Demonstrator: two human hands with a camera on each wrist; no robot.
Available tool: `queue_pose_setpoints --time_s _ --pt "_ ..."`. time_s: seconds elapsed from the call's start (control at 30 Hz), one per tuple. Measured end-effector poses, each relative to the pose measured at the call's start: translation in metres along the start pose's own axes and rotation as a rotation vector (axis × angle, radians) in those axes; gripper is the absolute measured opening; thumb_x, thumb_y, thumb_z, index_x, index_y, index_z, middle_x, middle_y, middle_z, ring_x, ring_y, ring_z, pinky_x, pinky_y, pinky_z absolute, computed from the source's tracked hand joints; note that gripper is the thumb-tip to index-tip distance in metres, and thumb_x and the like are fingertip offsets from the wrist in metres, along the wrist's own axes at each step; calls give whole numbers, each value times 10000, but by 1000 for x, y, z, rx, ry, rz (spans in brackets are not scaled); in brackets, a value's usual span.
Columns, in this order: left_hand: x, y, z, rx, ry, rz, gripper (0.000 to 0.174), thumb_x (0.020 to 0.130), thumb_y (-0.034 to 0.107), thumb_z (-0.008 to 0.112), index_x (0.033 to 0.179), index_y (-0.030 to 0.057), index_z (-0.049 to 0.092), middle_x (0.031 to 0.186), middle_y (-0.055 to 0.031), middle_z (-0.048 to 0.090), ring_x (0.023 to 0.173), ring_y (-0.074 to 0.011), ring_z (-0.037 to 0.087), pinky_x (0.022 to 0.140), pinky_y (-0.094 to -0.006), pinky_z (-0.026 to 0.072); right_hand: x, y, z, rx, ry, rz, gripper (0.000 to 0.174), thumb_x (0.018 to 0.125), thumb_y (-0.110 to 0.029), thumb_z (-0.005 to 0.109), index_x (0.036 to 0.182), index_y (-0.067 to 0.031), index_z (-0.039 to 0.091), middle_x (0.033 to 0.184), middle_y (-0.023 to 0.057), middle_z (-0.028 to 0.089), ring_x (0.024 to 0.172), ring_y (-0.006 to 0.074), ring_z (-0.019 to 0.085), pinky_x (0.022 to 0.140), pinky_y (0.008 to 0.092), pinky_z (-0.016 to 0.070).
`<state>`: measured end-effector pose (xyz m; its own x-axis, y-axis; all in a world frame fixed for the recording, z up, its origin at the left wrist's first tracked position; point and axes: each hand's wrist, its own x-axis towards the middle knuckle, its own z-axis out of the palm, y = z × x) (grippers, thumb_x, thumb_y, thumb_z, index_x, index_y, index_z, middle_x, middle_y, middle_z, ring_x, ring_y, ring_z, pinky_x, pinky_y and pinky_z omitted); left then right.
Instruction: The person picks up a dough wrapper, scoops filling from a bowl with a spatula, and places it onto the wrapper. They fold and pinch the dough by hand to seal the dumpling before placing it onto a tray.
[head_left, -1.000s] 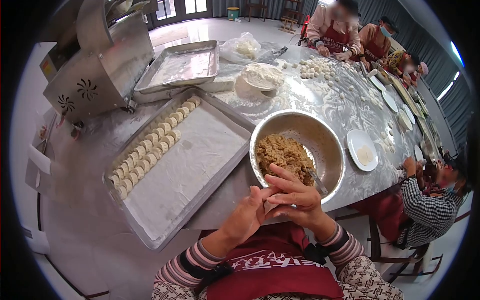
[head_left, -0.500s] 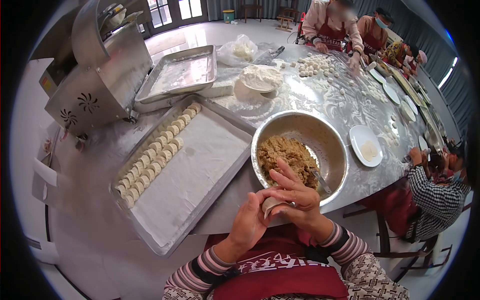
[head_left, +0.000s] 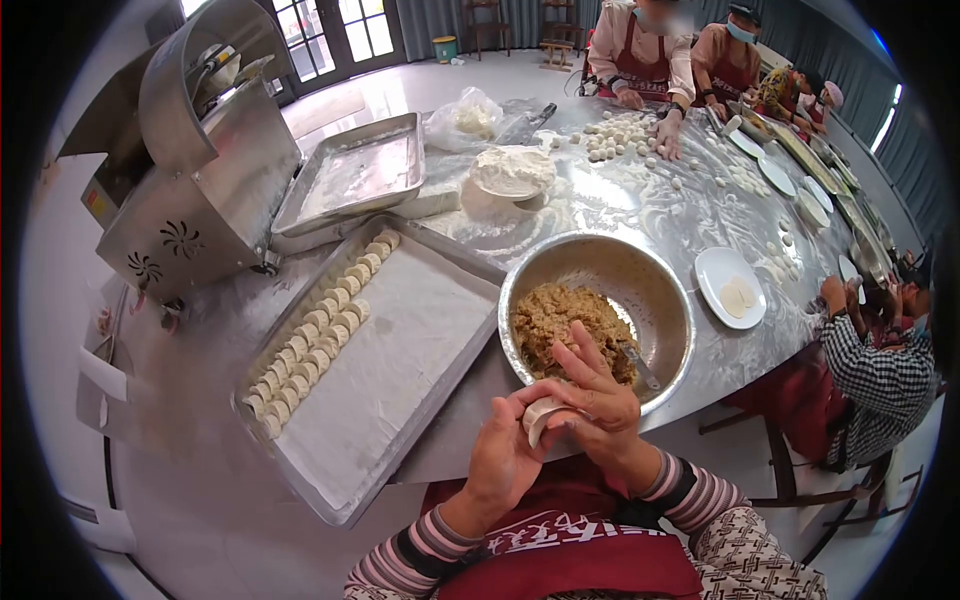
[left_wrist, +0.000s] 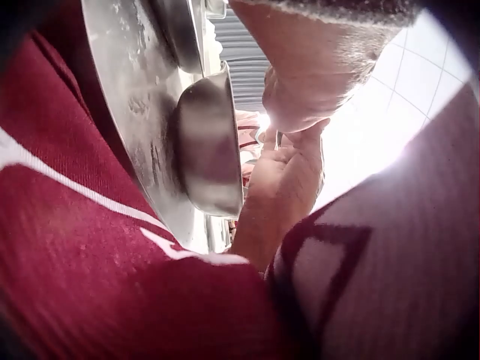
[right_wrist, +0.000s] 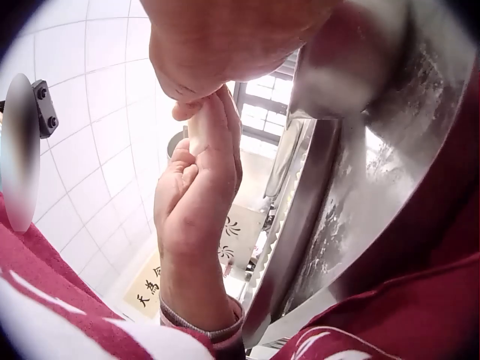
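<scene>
In the lower centre of the head view, a pale folded dumpling (head_left: 541,418) sits between the two hands, the left hand (head_left: 507,455) and the right hand (head_left: 603,408) both pinching it. Just beyond them, right of centre, the steel bowl (head_left: 671,365) holds brown filling (head_left: 562,322) and a metal utensil (head_left: 641,368). At centre left, a lined tray (head_left: 398,350) carries two rows of dumplings (head_left: 308,345). Toward the upper centre, heaped flour (head_left: 513,171) stands on the worktop (head_left: 600,205); a white plate (head_left: 713,272) lies right of the bowl.
</scene>
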<state>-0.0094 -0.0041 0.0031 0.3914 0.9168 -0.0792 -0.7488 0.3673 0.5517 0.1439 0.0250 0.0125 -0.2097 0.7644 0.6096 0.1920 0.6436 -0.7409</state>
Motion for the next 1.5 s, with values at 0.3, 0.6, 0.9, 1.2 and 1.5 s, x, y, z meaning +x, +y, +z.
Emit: queue_pose_setpoints --time_s 0.3,0.6,0.9,1.2,1.5 --pt "-1 4 -3 -86 -72 24 662 970 534 330 1335 -16 379 1238 -75 533 1127 -163 525 1002 -315 397 1 -1 14 -175 50 -81 255 737 -141 736 966 -29 724 1278 158 574 1338 391 361 1075 434 330" --pt "-32 48 -16 -149 26 118 606 993 520 247 1333 44 405 1277 -72 510 1165 -165 504 1004 -350 389 48 -44 48 -327 -207 -198 359 781 -136 667 1128 -51 625 1201 138 613 1166 319 544 924 430 426" --pt "-73 121 -50 -138 108 142 576 973 550 308 1231 58 461 1242 -86 527 1184 -206 500 1008 -383 395 112 -57 126 -348 -868 -402 429 701 -78 636 1126 -87 582 998 62 590 942 245 586 782 368 470" --pt "-105 102 -105 699 356 253 378 924 87 560 1269 -32 463 1308 -184 481 1196 -226 504 1006 -366 427 189 62 197 -114 -411 365 203 750 -95 725 924 9 705 750 140 672 650 192 631 611 323 492" --pt "-114 93 -121 835 446 242 320 857 -1 599 1170 -43 547 1307 -168 466 1162 -222 524 959 -342 475 195 143 245 -321 -297 563 200 711 -155 716 822 12 708 700 158 671 633 233 649 632 356 500"
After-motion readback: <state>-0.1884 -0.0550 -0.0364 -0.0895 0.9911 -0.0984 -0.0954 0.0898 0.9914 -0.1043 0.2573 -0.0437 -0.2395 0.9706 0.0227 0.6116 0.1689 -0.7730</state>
